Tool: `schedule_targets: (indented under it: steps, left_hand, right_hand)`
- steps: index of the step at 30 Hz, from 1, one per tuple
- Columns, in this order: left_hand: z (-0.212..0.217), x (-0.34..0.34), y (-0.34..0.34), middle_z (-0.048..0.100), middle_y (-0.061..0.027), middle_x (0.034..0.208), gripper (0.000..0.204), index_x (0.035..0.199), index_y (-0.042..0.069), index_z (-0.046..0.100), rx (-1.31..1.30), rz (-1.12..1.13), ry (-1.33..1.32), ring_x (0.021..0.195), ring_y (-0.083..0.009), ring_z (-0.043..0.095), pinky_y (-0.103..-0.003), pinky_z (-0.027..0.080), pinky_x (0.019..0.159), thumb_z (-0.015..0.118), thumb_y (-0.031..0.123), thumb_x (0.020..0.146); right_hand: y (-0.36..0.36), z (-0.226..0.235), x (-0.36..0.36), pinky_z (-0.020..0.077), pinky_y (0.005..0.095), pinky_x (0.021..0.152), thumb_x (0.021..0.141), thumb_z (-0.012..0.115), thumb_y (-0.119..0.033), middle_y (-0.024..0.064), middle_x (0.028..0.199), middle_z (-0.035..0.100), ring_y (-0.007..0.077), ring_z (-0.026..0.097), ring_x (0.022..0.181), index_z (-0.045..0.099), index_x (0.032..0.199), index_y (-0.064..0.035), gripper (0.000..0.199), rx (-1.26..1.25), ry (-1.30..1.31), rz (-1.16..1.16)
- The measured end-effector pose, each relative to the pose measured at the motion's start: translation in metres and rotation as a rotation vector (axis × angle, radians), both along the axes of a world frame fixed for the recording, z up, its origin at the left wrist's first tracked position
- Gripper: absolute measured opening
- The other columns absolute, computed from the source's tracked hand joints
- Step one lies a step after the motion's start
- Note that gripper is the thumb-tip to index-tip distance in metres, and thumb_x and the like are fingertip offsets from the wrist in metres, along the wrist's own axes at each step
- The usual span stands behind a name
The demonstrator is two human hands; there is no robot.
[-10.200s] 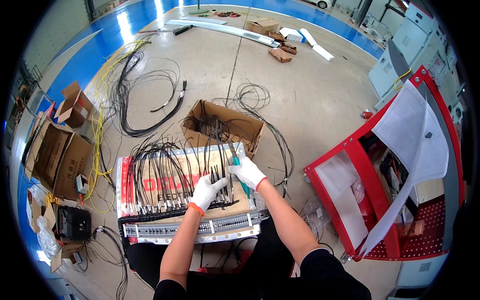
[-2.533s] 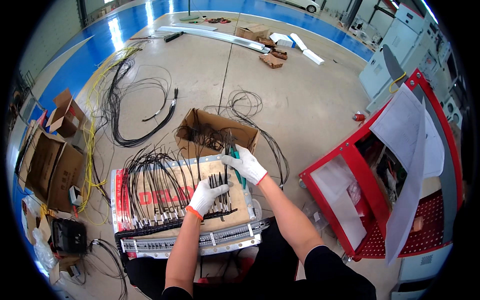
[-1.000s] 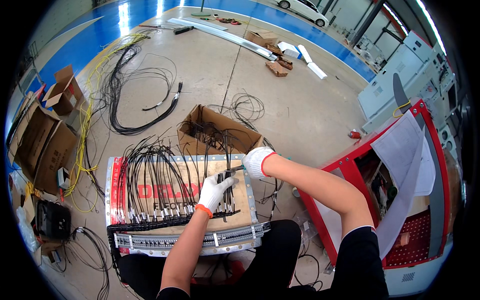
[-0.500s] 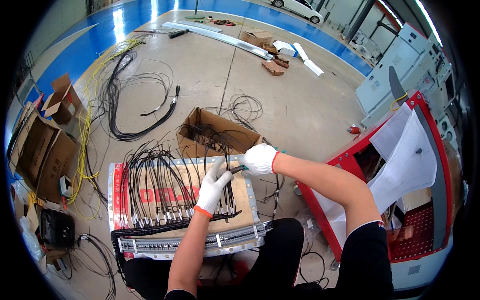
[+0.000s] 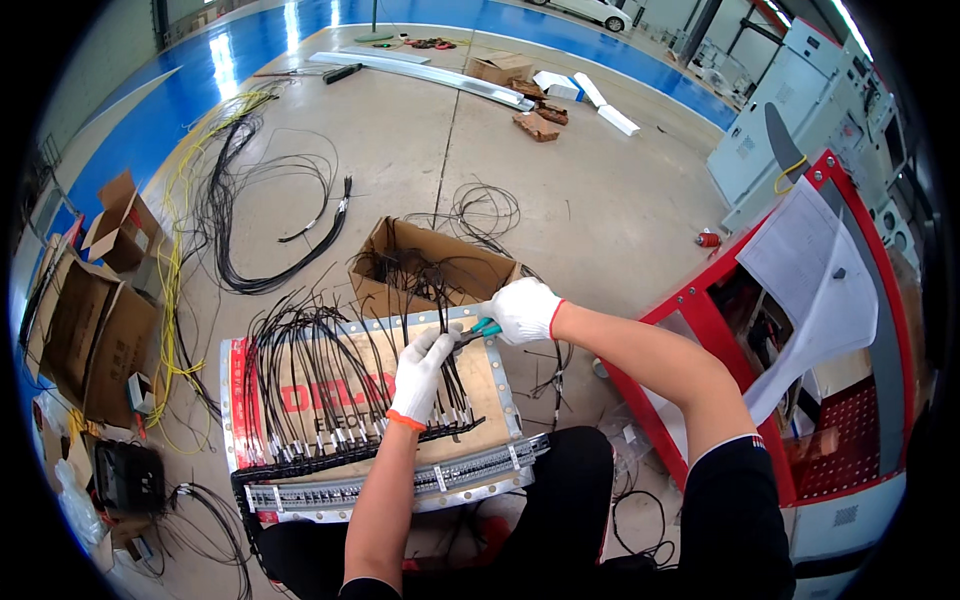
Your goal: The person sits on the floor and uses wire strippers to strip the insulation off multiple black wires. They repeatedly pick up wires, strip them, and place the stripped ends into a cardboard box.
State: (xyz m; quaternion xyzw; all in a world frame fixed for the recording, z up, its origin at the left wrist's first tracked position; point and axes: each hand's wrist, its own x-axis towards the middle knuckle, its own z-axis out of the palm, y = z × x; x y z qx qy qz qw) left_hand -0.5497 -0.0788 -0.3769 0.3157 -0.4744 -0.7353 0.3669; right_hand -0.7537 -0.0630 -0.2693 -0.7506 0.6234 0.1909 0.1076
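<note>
In my gloved right hand (image 5: 525,310) is a pair of green-handled pliers (image 5: 486,328), its jaws pointing left toward my other hand. My gloved left hand (image 5: 424,365) pinches black wires (image 5: 441,316) close to the jaws; exactly where the jaws meet a wire is too small to make out. Below both hands lies a flat panel (image 5: 508,398) with a perforated metal rim and printed brown cardboard on top. A row of black wires with white sleeves (image 5: 340,435) fans up from a black bundle across it. Along its near edge runs a grey terminal strip (image 5: 400,488).
Just beyond the panel stands an open cardboard box (image 5: 375,298) with wires inside. A red-framed cabinet (image 5: 690,300) with paper sheets is at right. Cable coils (image 5: 225,240), opened cartons (image 5: 95,330) and a black case (image 5: 128,477) lie at left. Metal channels (image 5: 430,75) are farther off.
The green handles of the pliers now show more and stand apart beside my right hand. My left hand has stayed near the jaws. The whole view has shifted slightly.
</note>
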Motion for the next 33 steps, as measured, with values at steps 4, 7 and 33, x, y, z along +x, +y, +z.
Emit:
schedule_targets:
  steps: [4, 7, 33]
  left_hand:
    - [-0.007, 0.001, -0.003, 0.07, -0.0035, 0.108, 0.026, 0.113, -0.002, 0.069, 0.061, 0.107, 0.042, 0.102, -0.0111, 0.06, -0.026, 0.044, 0.094, 0.061, 0.018, 0.098]
    - [-0.022, -0.004, -0.008, 0.071, -0.0028, 0.104, 0.026, 0.113, -0.002, 0.069, 0.007, 0.133, -0.016, 0.097, -0.0113, 0.061, -0.027, 0.045, 0.09, 0.063, 0.018, 0.098]
    - [0.002, 0.053, -0.028, 0.065, -0.0137, 0.121, 0.032, 0.127, 0.0, 0.057, 0.232, 0.441, 0.171, 0.103, -0.0194, 0.065, -0.029, 0.053, 0.086, 0.053, 0.017, 0.101]
  right_hand:
    - [0.009, -0.012, -0.018, 0.0544, 0.0444, 0.068, 0.085, 0.066, -0.03, 0.0147, 0.086, 0.071, 0.0336, 0.07, 0.082, 0.069, 0.11, -0.0128, 0.03, -0.125, -0.143, 0.064]
    - [0.016, -0.037, -0.028, 0.0526, 0.045, 0.068, 0.088, 0.067, -0.034, 0.0153, 0.086, 0.07, 0.0354, 0.069, 0.082, 0.068, 0.108, -0.0084, 0.033, -0.409, -0.568, -0.139]
    - [0.094, -0.06, 0.091, 0.0499, 0.0284, 0.065, 0.09, 0.061, -0.016, 0.006, 0.082, 0.068, 0.0128, 0.06, 0.069, 0.068, 0.106, -0.0006, 0.023, 0.018, -1.294, -0.725]
